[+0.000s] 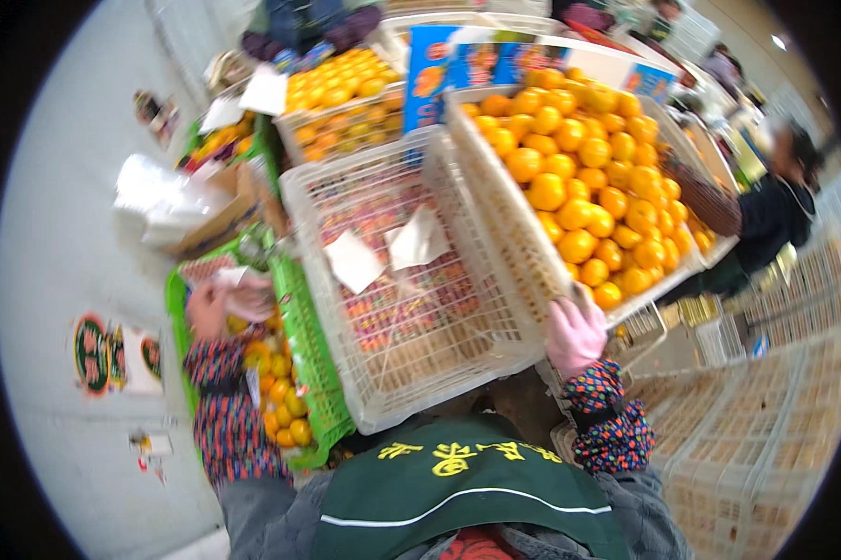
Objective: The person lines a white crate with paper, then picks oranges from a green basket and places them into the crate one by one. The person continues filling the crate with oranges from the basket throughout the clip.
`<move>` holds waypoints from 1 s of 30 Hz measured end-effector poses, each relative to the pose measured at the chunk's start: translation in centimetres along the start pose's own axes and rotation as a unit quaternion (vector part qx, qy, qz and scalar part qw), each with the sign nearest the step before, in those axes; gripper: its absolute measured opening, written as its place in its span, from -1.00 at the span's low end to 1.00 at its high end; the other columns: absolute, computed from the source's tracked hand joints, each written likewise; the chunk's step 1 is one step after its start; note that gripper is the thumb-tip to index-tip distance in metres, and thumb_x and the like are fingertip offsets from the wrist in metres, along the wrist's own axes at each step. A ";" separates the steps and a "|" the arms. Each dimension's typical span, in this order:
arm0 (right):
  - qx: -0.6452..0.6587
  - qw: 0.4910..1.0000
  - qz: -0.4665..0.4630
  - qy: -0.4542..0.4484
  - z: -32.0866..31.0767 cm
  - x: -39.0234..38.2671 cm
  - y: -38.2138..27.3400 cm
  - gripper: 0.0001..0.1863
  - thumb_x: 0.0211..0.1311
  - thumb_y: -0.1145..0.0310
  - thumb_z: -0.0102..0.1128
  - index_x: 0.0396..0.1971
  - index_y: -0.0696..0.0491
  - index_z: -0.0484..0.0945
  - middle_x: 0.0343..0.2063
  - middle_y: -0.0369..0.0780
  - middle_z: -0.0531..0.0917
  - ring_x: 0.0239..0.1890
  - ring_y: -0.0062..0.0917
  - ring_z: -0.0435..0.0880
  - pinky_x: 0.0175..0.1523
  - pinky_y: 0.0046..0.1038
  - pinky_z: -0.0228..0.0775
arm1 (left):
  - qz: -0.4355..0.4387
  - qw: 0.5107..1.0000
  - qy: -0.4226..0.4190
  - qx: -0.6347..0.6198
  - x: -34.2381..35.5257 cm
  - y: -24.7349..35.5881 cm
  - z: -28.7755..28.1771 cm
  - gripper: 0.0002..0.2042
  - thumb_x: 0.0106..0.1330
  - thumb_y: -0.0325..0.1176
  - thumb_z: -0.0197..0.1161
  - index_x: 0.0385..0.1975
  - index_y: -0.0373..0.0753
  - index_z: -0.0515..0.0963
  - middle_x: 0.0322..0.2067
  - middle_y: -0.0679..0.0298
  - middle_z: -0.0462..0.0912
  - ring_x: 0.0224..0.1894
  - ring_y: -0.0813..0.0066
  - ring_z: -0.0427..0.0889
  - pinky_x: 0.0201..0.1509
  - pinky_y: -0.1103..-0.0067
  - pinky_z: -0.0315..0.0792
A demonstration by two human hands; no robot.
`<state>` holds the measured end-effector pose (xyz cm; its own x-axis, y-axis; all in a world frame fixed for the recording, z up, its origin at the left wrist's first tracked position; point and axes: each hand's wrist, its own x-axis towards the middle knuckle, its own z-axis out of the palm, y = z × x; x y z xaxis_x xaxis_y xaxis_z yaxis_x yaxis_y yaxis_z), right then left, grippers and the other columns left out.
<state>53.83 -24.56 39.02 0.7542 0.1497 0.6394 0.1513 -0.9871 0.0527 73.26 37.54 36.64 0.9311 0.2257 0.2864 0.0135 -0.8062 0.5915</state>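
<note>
Right hand (574, 338) clamped on a white plastic crate (502, 210), oranges (597, 182) heaped just beyond the grip.
Left hand (217, 310) at a green plastic basket (316, 369), grip too blurred to tell.

The middle crate (444, 371) is open above; a heaped crate (506, 222) blocks its right.

A white slatted crate (495, 205) stretches away from the right hand (574, 338), which grips its near corner; round orange citrus fruits (593, 177) heap above its rim. Below the left hand (224, 306) stands a green plastic basket (316, 364) with open-work walls, its yellow-orange fruits (285, 397) lying loose, plainly visible on the near side of that hand.
</note>
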 end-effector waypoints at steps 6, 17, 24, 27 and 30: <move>0.215 0.973 0.031 0.076 -3.0 4.0 -3.4 -0.66 -0.13 0.49 0.34 -0.23 0.07 0.61 -0.17 -0.18 0.66 0.02 -0.16 0.58 0.20 -0.11 0.36 | 0.154 0.985 0.066 -0.040 -12.7 17.0 -8.1 -0.91 0.22 -0.57 0.28 -0.32 -0.34 0.53 -0.19 0.19 0.59 -0.04 0.28 0.51 0.08 0.46 0.36; 0.784 0.487 0.222 -0.314 -1.3 4.8 -10.1 -0.59 0.31 0.19 0.27 -0.01 0.19 0.58 -0.42 -0.27 0.66 -0.43 -0.64 0.62 -0.34 -0.53 0.51 | 0.300 0.953 0.018 -0.044 -25.7 34.4 6.0 -0.83 0.02 -0.57 0.30 -0.34 -0.31 0.59 -0.12 0.16 0.59 0.21 -0.05 0.40 0.32 0.14 0.16; 0.580 0.771 0.135 -0.225 1.4 0.7 -4.6 -0.58 0.19 0.30 0.24 0.03 0.17 0.50 -0.45 -0.06 0.67 -0.42 -0.32 0.69 -0.34 -0.29 0.51 | 0.311 0.947 -0.059 0.059 -30.4 36.5 10.6 -0.79 0.17 -0.42 0.28 -0.18 -0.23 0.62 -0.06 0.19 0.59 0.21 0.06 0.40 0.30 0.14 0.15; 0.365 0.886 0.052 -0.280 0.8 0.0 -3.6 -0.27 0.18 0.29 0.23 0.23 0.39 0.15 -0.46 -0.06 0.71 -0.47 -0.21 0.73 -0.39 -0.23 0.55 | 0.219 0.955 -0.162 0.117 -31.7 37.1 11.3 -0.71 0.29 -0.42 0.15 0.00 -0.28 0.54 -0.13 0.13 0.63 -0.04 0.10 0.57 0.05 0.26 0.35; 0.301 0.896 -0.067 -0.321 -0.2 -0.6 -3.2 -0.40 0.14 0.35 0.20 0.08 0.48 0.34 -0.58 -0.11 0.70 -0.49 -0.28 0.75 -0.44 -0.25 0.56 | 0.106 0.961 -0.256 -0.010 -32.5 38.0 11.7 -0.70 0.35 -0.45 0.08 0.06 -0.35 0.48 -0.23 0.06 0.66 -0.25 0.11 0.65 -0.17 0.31 0.45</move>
<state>52.81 -21.54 38.58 0.8862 0.4570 0.0761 0.4394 -0.7772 -0.4504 47.79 -6.82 40.95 0.9693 -0.2459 -0.0039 -0.1987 -0.7926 0.5764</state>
